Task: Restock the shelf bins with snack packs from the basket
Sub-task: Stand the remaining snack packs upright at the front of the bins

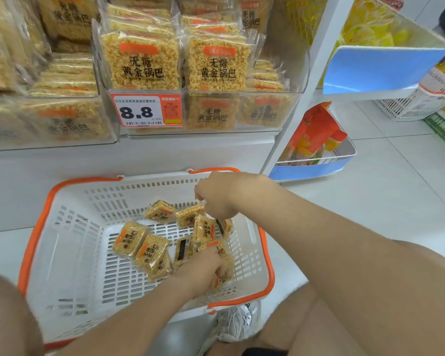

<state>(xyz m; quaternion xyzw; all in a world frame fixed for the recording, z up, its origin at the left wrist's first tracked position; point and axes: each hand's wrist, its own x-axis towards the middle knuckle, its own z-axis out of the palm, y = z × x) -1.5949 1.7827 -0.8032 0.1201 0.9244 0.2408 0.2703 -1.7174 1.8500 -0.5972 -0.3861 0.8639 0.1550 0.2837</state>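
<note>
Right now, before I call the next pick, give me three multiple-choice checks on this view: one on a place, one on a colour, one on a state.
1. Where does the basket sit?
A. on the floor below the shelf bins
B. on top of the bins
C. on the person's lap

2. What colour is the basket's top edge?
A. blue
B. orange
C. green

3. What is the left hand doing?
A. hanging idle outside the basket
B. pressing a bin front
C. gripping snack packs inside the basket

Key:
1 A: floor tiles show beside it, with the bins above.
2 B: an orange band runs round the white walls.
3 C: its fingers curl round packs on the basket floor.
</note>
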